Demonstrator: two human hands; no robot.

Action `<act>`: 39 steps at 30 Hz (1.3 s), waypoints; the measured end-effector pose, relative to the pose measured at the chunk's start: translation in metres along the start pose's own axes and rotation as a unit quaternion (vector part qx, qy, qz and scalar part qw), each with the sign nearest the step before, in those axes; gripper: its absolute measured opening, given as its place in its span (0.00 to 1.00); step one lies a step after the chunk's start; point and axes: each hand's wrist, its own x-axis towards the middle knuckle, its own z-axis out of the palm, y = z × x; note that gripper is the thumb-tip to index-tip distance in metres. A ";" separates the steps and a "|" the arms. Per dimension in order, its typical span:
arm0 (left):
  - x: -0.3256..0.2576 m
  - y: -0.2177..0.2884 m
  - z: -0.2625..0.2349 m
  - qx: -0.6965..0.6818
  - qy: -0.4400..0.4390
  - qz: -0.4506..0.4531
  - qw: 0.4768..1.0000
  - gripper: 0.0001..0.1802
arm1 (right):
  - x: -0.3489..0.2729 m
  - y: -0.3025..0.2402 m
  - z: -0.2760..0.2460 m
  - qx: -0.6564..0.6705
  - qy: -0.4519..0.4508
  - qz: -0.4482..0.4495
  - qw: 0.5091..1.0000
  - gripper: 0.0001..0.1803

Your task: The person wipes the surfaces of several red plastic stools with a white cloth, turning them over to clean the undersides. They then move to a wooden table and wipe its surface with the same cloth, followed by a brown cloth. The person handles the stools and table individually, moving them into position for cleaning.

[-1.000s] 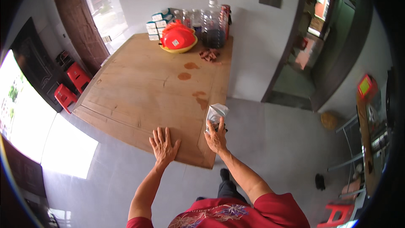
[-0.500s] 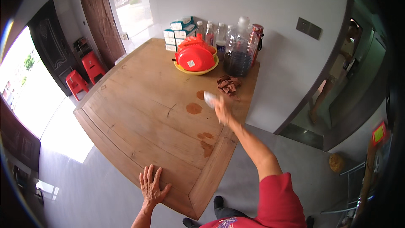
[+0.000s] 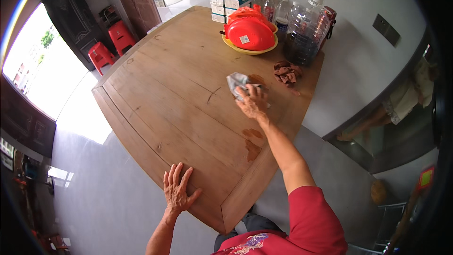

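My right hand (image 3: 254, 102) presses a crumpled pale grey-white cloth (image 3: 236, 81) onto the wooden table (image 3: 170, 75), its fingers bent over the near side of it. Part of a damp reddish-brown patch shows just beyond the fingers; the rest is covered. Other damp patches (image 3: 252, 150) lie nearer to me, left of my forearm. My left hand (image 3: 178, 193) rests flat on the table's near edge with fingers spread, holding nothing. A crumpled brown wad (image 3: 286, 73), perhaps paper or cloth, sits to the right of the cloth.
At the back stand a red plastic basin (image 3: 250, 33) in a yellow one (image 3: 251, 52), stacked tissue packs (image 3: 231, 3), several bottles and a large clear jug (image 3: 302, 42) of dark liquid. Red stools (image 3: 100, 57) are at the far left. A person (image 3: 406, 94) is in the right doorway.
My right hand and the cloth have moved over the damp patches, and the cloth now lies more spread out. The view has shifted. My left hand stays on the table edge.
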 end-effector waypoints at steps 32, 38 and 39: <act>-0.003 -0.002 0.006 -0.064 0.102 0.018 0.993 0.36 | -0.096 0.007 -0.074 0.299 -0.030 0.129 0.945 0.17; 0.001 0.002 0.002 -0.044 0.081 -0.034 0.995 0.35 | 0.000 0.107 -0.047 0.180 0.050 0.093 0.978 0.39; 0.002 0.003 0.004 -0.044 0.075 -0.036 0.996 0.36 | 0.012 0.123 -0.044 0.133 0.052 0.096 0.985 0.42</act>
